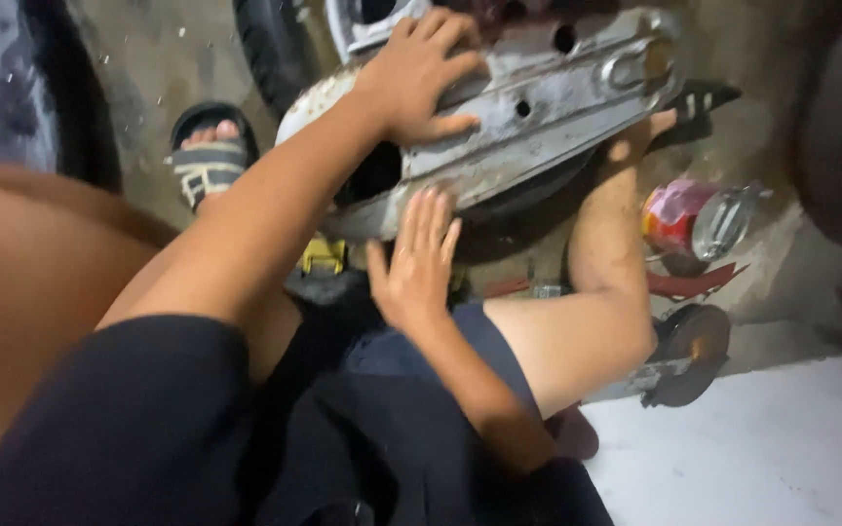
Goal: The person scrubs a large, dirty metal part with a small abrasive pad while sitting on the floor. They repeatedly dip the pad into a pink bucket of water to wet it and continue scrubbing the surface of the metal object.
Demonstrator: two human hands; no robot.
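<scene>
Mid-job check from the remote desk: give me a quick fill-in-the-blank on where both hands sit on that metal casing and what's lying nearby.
1. The left hand lies on the ____ of the grey metal casing.
2. The right hand presses flat against the casing's ____ edge.
3. Both hands show ____ fingers, gripping no tool.
4. The can on the floor lies on its ____.

Missing words: top; lower; open; side
</scene>
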